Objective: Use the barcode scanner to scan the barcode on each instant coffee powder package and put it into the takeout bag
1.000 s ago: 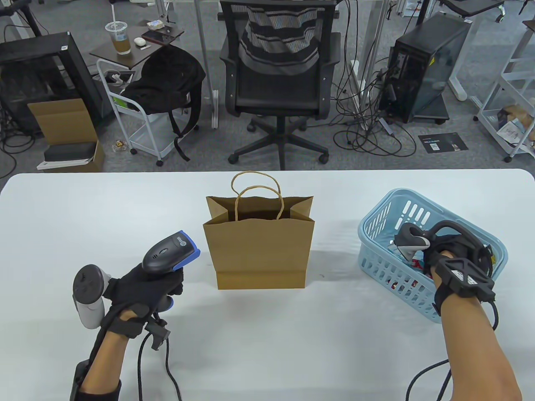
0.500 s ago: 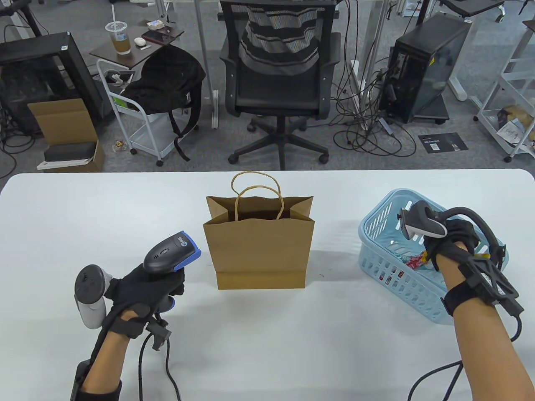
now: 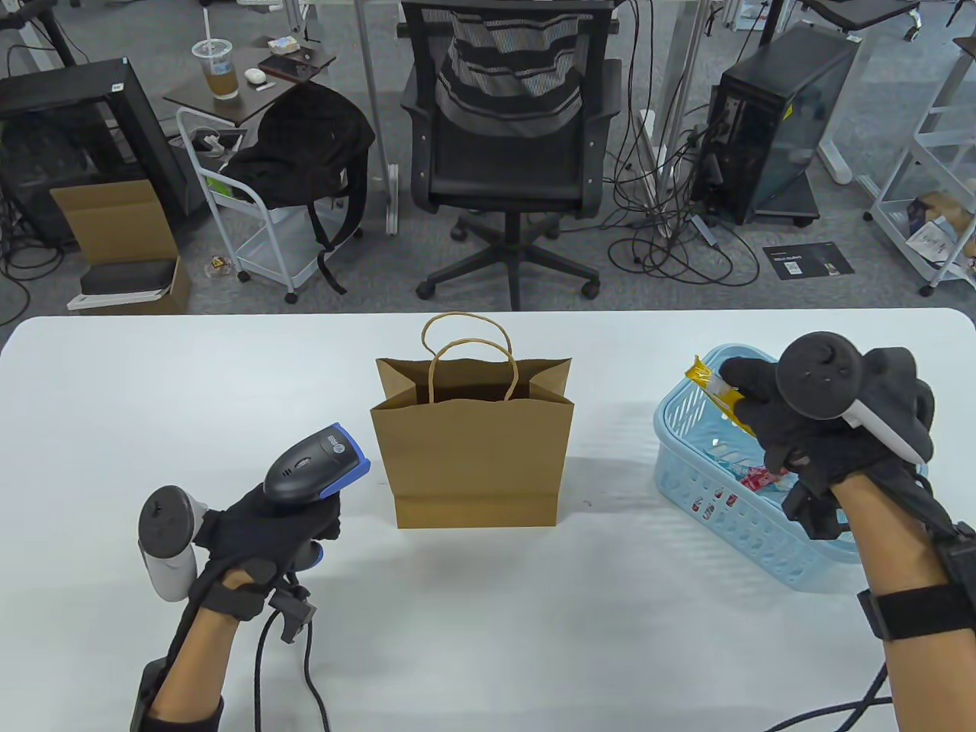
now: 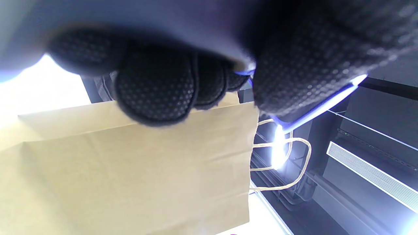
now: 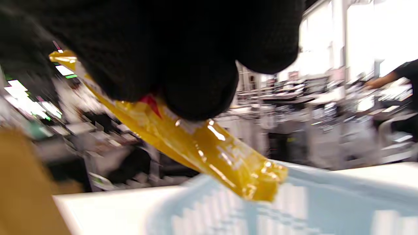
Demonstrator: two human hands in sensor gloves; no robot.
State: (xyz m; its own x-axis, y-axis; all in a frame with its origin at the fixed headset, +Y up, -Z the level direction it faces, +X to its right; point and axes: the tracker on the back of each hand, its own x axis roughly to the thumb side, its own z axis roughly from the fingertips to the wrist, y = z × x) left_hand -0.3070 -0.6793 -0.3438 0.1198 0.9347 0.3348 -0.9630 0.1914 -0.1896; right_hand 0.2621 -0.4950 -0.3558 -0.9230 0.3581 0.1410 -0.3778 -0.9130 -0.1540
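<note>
right hand [image 3: 831,427] now lifting a yellow coffee stick [image 3: 713,387] out of the blue basket [image 3: 732,503] at frame right, fingers pinching it | left hand [image 3: 267,534] still gripping the barcode scanner [image 3: 314,463] at lower left — scanning comes next

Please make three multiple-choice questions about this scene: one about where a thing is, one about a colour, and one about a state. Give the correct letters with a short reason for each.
1. Where does the paper bag stand on the table?
A. between the barcode scanner and the basket
B. inside the basket
C. behind the chair

2. What colour is the coffee packet held by the right hand?
A. green
B. yellow
C. white

3. What is the state of the left hand?
A. flat on the table
B. gripping the barcode scanner
C. holding the bag handles

Answers:
1. A: the table view shows the barcode scanner to the bag's left and the blue basket to its right.
2. B: the right wrist view shows a glossy yellow stick under the fingers.
3. B: its fingers are curled round the scanner's handle, raised off the table.
</note>
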